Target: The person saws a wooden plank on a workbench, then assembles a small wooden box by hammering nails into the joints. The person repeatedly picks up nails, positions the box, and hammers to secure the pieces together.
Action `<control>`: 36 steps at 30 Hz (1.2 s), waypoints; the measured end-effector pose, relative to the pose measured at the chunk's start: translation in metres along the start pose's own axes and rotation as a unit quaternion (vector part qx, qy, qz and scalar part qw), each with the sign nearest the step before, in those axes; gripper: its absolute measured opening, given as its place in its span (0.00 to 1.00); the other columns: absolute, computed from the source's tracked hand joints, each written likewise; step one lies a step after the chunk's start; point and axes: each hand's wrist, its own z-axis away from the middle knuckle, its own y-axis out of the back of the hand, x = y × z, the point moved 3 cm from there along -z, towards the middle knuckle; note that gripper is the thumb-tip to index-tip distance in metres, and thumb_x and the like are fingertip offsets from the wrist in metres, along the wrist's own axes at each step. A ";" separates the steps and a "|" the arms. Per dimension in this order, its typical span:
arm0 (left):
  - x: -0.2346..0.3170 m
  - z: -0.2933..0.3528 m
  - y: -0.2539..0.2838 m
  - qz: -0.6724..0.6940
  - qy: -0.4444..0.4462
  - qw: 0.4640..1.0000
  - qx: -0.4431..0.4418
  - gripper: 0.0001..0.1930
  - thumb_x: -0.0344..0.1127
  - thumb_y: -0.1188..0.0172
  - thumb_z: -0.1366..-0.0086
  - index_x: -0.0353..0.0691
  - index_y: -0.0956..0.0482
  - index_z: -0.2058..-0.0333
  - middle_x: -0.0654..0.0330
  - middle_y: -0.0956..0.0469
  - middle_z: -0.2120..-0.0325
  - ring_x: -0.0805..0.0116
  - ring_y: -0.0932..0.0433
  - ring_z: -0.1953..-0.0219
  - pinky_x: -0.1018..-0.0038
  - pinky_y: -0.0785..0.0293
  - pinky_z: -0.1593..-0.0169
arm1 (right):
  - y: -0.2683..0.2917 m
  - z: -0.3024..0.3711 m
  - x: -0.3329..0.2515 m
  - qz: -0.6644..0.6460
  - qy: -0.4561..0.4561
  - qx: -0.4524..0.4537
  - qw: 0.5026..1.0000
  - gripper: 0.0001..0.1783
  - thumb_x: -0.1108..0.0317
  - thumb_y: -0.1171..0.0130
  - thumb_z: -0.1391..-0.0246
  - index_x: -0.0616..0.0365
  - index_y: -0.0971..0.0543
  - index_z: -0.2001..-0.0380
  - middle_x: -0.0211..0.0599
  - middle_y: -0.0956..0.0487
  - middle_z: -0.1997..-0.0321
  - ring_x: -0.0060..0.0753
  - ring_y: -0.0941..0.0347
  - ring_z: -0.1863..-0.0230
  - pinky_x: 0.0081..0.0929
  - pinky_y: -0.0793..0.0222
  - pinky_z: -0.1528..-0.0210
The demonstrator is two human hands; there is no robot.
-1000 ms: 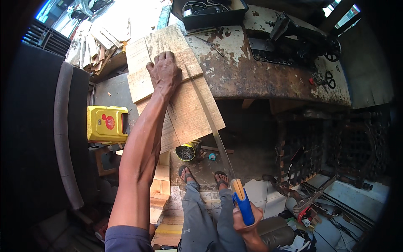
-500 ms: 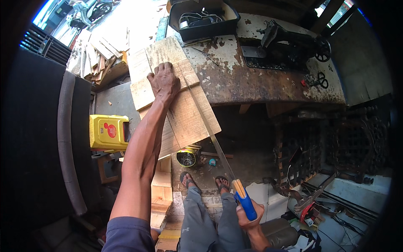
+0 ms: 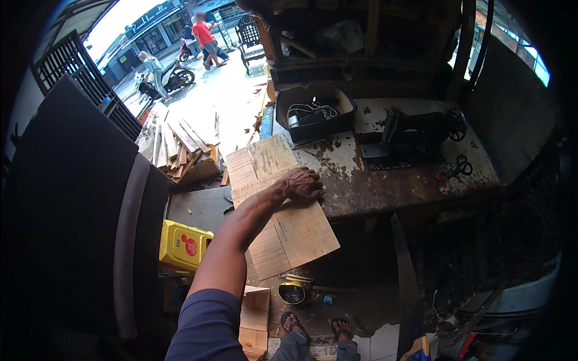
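Light wooden boards [image 3: 307, 237] lie overlapped at the front left of the worn workbench, jutting past its edge. My left hand [image 3: 303, 185] is on the right end of the upper board [image 3: 274, 157], its fingers curled down over the edge. A handsaw [image 3: 407, 283] stands away from the boards at the lower right, blade pointing up. Its blue and wooden handle [image 3: 416, 350] is cut off by the lower rim of the picture. My right hand is out of the picture.
On the bench [image 3: 385, 195] are a black sewing machine [image 3: 415, 135], scissors [image 3: 462, 166] and a dark bin of cables [image 3: 316, 114]. Scrap wood [image 3: 180, 141] is piled at left, above a yellow container [image 3: 182, 245]. A tape measure [image 3: 328, 299] lies on the floor. People stand outside.
The saw has come away from the boards and swung right, its blade now upright. My left hand has shifted to the upper board's right end. The view has tilted up toward the street.
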 end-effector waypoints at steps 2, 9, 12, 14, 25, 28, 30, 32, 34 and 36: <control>-0.011 0.025 -0.009 0.012 0.030 0.999 -0.022 0.20 0.48 0.54 0.28 0.43 0.17 0.64 0.51 0.20 0.66 0.50 0.21 0.57 0.52 0.29 0.45 | -0.156 -0.022 0.121 0.115 0.024 -0.101 0.988 0.29 0.46 0.48 0.38 0.54 0.22 0.43 0.45 0.23 0.40 0.41 0.27 0.39 0.43 0.37 0.35; -0.016 -0.041 0.048 0.077 0.108 0.987 0.091 0.23 0.49 0.55 0.29 0.41 0.16 0.72 0.46 0.18 0.72 0.43 0.19 0.65 0.51 0.25 0.57 | -0.171 -0.060 0.253 0.241 -0.003 -0.179 0.954 0.36 0.36 0.58 0.34 0.45 0.31 0.32 0.40 0.43 0.22 0.42 0.49 0.22 0.48 0.61 0.22; -0.061 -0.014 0.076 0.073 0.203 0.958 0.187 0.25 0.50 0.57 0.28 0.42 0.15 0.69 0.44 0.17 0.70 0.42 0.18 0.68 0.48 0.25 0.58 | -0.123 -0.059 0.212 0.277 0.070 -0.057 0.957 0.30 0.44 0.48 0.37 0.54 0.23 0.41 0.47 0.26 0.35 0.42 0.29 0.35 0.44 0.39 0.32; -0.098 0.112 0.052 0.100 0.414 0.897 0.118 0.28 0.52 0.60 0.27 0.40 0.13 0.66 0.42 0.16 0.66 0.42 0.16 0.62 0.50 0.23 0.54 | -0.119 -0.014 0.110 0.099 -0.018 -0.091 0.991 0.29 0.47 0.46 0.39 0.57 0.23 0.43 0.43 0.25 0.41 0.38 0.29 0.42 0.40 0.38 0.38; -0.148 0.181 -0.130 0.512 0.755 0.332 0.239 0.41 0.63 0.69 0.26 0.30 0.27 0.36 0.41 0.29 0.35 0.44 0.32 0.31 0.51 0.41 0.28 | 0.174 0.139 -0.322 -0.178 0.261 0.120 0.941 0.19 0.59 0.35 0.50 0.65 0.19 0.61 0.26 0.25 0.77 0.19 0.31 0.78 0.21 0.34 0.74; -0.107 0.135 -0.141 0.537 0.780 0.211 0.242 0.44 0.65 0.70 0.25 0.27 0.27 0.37 0.39 0.30 0.35 0.41 0.33 0.31 0.51 0.41 0.29 | 0.137 0.103 -0.354 -0.139 0.205 0.117 0.962 0.14 0.61 0.36 0.54 0.62 0.25 0.75 0.27 0.29 0.87 0.20 0.29 0.84 0.23 0.34 0.78; -0.089 0.117 -0.112 0.543 0.782 0.211 0.222 0.45 0.66 0.71 0.25 0.26 0.26 0.38 0.39 0.29 0.36 0.41 0.32 0.32 0.51 0.40 0.29 | 0.125 0.079 -0.366 -0.123 0.232 0.096 0.960 0.12 0.65 0.32 0.52 0.61 0.23 0.73 0.31 0.26 0.85 0.27 0.25 0.84 0.27 0.29 0.77; -0.089 0.118 -0.094 0.536 0.773 0.257 0.222 0.45 0.66 0.72 0.25 0.25 0.26 0.39 0.39 0.29 0.36 0.40 0.32 0.32 0.50 0.40 0.29 | 0.114 0.056 -0.355 -0.089 0.263 0.083 0.957 0.11 0.65 0.32 0.52 0.60 0.22 0.73 0.32 0.27 0.85 0.28 0.26 0.85 0.27 0.30 0.77; -0.096 0.128 -0.087 0.516 0.747 0.352 0.227 0.46 0.66 0.73 0.25 0.24 0.26 0.39 0.38 0.28 0.36 0.39 0.31 0.33 0.50 0.40 0.29 | 0.113 0.041 -0.356 -0.090 0.301 0.078 0.946 0.11 0.66 0.32 0.52 0.60 0.23 0.74 0.32 0.27 0.85 0.28 0.27 0.85 0.28 0.30 0.78; -0.090 0.127 -0.088 0.510 0.741 0.366 0.238 0.47 0.66 0.74 0.24 0.23 0.27 0.39 0.37 0.29 0.37 0.38 0.32 0.33 0.49 0.39 0.30 | 0.113 0.025 -0.357 -0.100 0.309 0.065 0.944 0.11 0.66 0.32 0.52 0.60 0.23 0.74 0.33 0.28 0.85 0.29 0.27 0.86 0.29 0.30 0.79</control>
